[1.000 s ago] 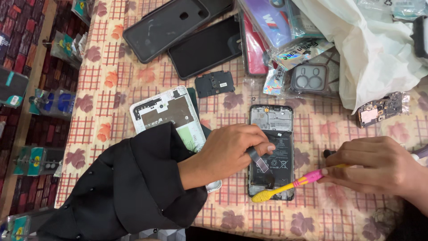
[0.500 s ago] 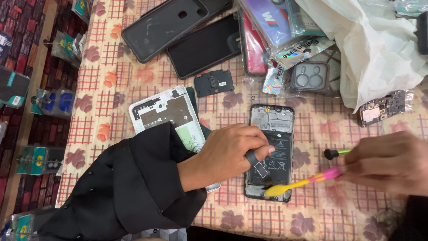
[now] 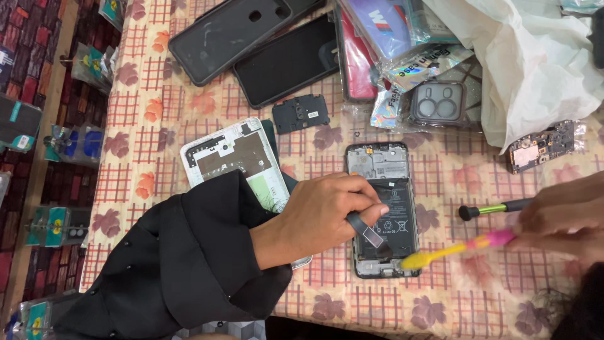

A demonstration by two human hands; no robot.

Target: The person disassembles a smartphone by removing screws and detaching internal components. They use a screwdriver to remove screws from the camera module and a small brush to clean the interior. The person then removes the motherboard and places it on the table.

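Gripped in the left hand (image 3: 327, 211): a small dark flex strip (image 3: 368, 232), pressed onto the opened phone (image 3: 384, 208).
Phone laid back-off, battery exposed, on the checked tablecloth (image 3: 157, 182). Pink-and-yellow brush (image 3: 462, 245) is clasped by the right hand (image 3: 560, 220); since half a second ago, it has been drawn slightly rightward.

Lots of clutter up top: two dark phone back covers (image 3: 229, 34), a white plastic bag (image 3: 535, 63), a loose circuit board (image 3: 544, 146), a white phone frame (image 3: 236, 160), and a small black bracket (image 3: 301, 113) on the checkered tablecloth (image 3: 157, 113).
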